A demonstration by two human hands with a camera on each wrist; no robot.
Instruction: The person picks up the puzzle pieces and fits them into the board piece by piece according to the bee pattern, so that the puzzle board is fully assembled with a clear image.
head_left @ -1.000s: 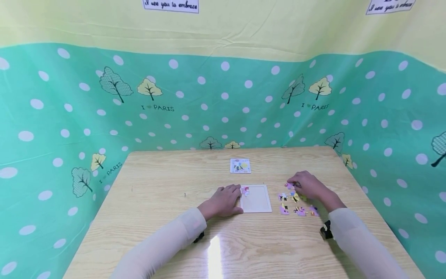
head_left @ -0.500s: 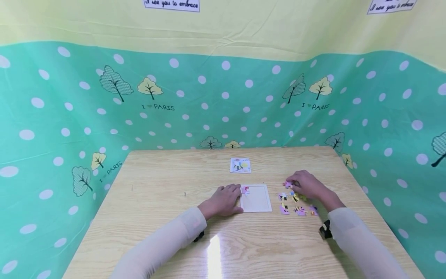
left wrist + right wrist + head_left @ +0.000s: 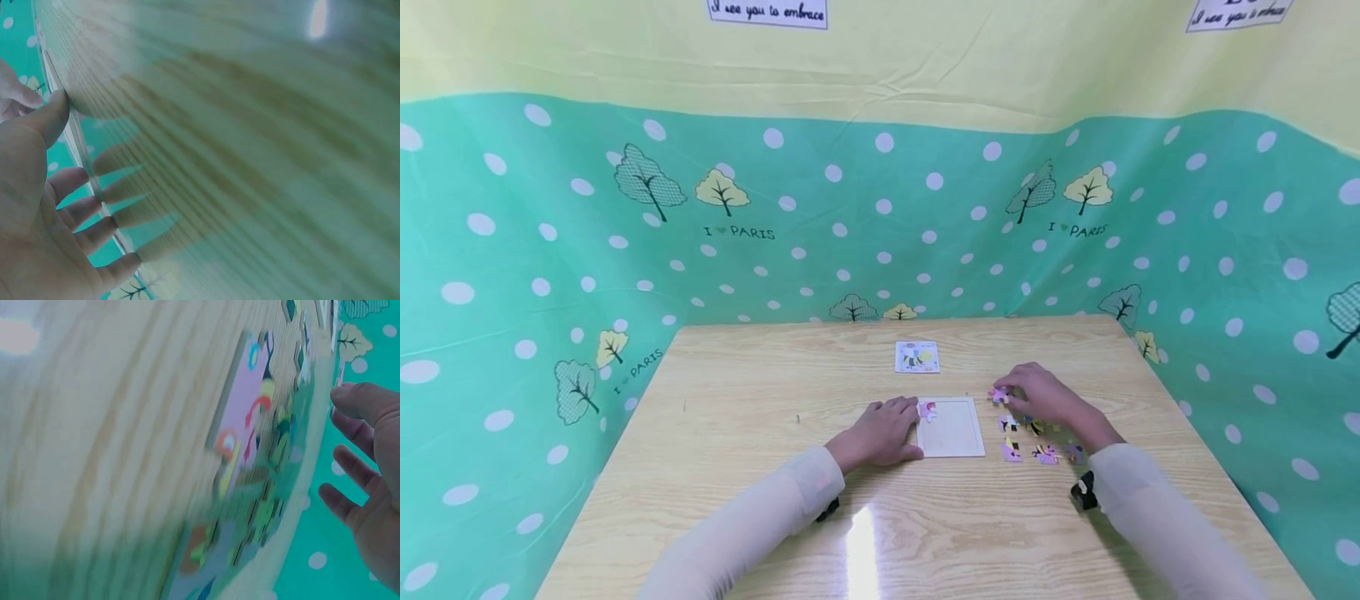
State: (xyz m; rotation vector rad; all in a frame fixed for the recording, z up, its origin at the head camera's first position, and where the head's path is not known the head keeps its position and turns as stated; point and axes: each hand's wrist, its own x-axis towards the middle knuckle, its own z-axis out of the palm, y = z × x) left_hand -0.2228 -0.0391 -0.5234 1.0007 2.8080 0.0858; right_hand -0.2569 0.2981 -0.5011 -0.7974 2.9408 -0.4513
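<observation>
My right hand (image 3: 1043,393) pinches a pink jigsaw piece (image 3: 999,396) between thumb and fingers, just above the table to the right of the puzzle tray (image 3: 957,433). The right wrist view shows the thumb and index finger meeting on it, its thin edge barely visible. My left hand (image 3: 883,431) lies along the tray's left edge, its fingers extended and the thumb at the near corner. Inside the tray, a pink piece with a red-haired figure (image 3: 928,410) sits in the far left corner. Several loose jigsaw pieces (image 3: 1012,451) lie below the right hand, some partly hidden by it.
A small picture card (image 3: 917,357) lies behind the tray on the wooden table (image 3: 737,392). A dotted green curtain (image 3: 880,225) surrounds the table at the back and sides. Near the right forearm sits a black wrist device (image 3: 1082,492).
My right hand has lifted the pink jigsaw piece from the back of the loose group and moved left toward the tray with it. The left hand stays in place.
</observation>
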